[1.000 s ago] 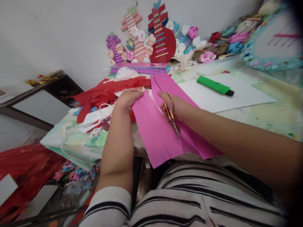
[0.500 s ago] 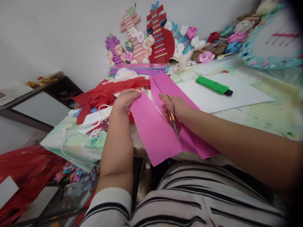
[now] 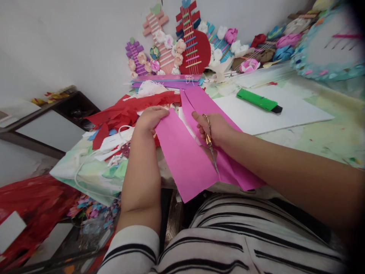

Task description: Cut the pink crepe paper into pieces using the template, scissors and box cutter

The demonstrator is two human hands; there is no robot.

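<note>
A long sheet of pink paper (image 3: 186, 160) lies on the table and hangs over its near edge toward my lap. My left hand (image 3: 150, 118) is closed on the far left corner of the left strip. My right hand (image 3: 217, 127) grips gold-handled scissors (image 3: 210, 146) whose blades point back toward me, along a slit that splits the sheet lengthwise. The right part of the pink sheet (image 3: 205, 104) runs under my right hand.
Red paper scraps (image 3: 125, 110) pile up left of the pink sheet. A white board (image 3: 273, 118) carries a green utility knife (image 3: 259, 100). Paper guitars and flowers (image 3: 188, 45) lean on the wall. A round blue-rimmed craft piece (image 3: 330, 49) stands at the right.
The pink strips have spread a little further apart at the slit. Both hands stay almost where they were.
</note>
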